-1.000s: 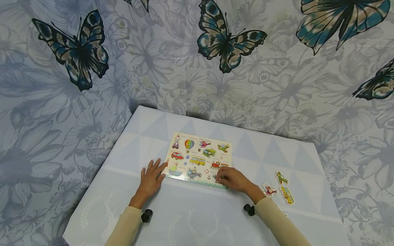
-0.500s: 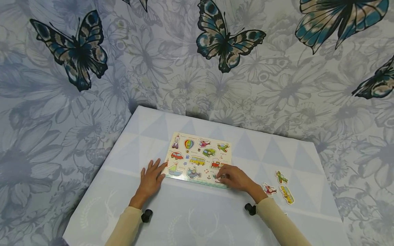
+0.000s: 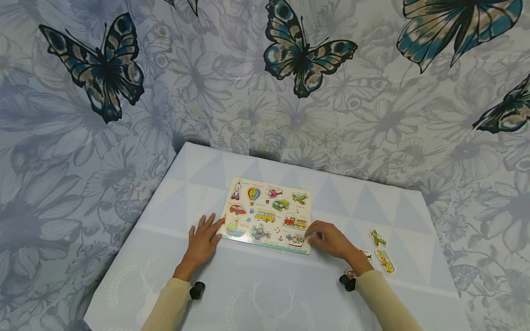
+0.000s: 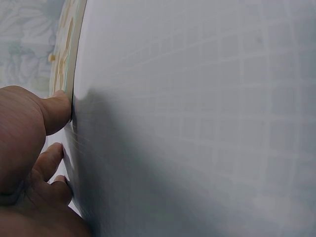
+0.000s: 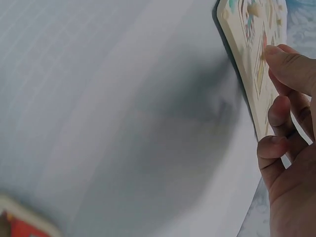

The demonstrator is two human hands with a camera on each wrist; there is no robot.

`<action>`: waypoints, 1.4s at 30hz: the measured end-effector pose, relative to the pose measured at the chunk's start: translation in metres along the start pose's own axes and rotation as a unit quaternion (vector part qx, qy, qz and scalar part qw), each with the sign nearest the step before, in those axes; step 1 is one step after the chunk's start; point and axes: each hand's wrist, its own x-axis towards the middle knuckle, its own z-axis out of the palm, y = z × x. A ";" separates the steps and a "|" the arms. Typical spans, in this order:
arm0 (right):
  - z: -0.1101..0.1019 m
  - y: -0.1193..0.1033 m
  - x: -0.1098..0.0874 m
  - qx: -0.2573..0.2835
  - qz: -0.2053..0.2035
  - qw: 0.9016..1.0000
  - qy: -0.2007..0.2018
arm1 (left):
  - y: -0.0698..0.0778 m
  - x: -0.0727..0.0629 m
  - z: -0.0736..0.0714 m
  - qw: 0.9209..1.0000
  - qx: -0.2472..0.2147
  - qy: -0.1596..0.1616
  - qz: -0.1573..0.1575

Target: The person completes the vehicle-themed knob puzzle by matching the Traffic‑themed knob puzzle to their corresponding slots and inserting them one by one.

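Thin, rectangular and knobbed, the picture board [image 3: 266,202] lies on the smooth, patterned surface [image 3: 232,271], the left grip [image 3: 203,240] open and spread at its left edge, the curled right grip [image 3: 330,239] at its right, any pinch hard to tell, a red piece [image 5: 27,229] cropped in the right-wrist view.

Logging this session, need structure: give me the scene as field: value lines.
surface: patterned pale tabletop
main object: vehicle picture board, lying flat
left grip: left hand, fingers spread, touching board's left edge
right grip: right hand, fingers bent, at board's right edge beside the ship; whether it pinches anything: unclear
loose pieces: green plane, yellow bus, right of board
background: butterfly-print wall
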 end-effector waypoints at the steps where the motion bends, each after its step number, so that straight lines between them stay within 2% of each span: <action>1: -0.001 0.002 -0.003 -0.002 0.002 1.000 0.004 | 0.000 0.000 0.000 1.000 0.001 -0.001 0.000; 9: -0.012 0.016 -0.024 -0.014 0.011 0.999 0.048 | -0.001 0.000 0.000 1.000 -0.002 -0.004 -0.002; 19: -0.022 0.025 -0.046 -0.025 0.043 0.996 0.071 | -0.001 -0.001 0.000 1.000 -0.006 -0.002 0.003; 32: -0.029 0.039 -0.078 -0.038 0.044 0.992 0.116 | -0.002 0.001 0.001 1.000 -0.009 -0.003 0.002; 42: -0.039 0.047 -0.109 -0.043 0.092 0.987 0.124 | -0.001 0.001 0.002 1.000 -0.009 -0.005 0.000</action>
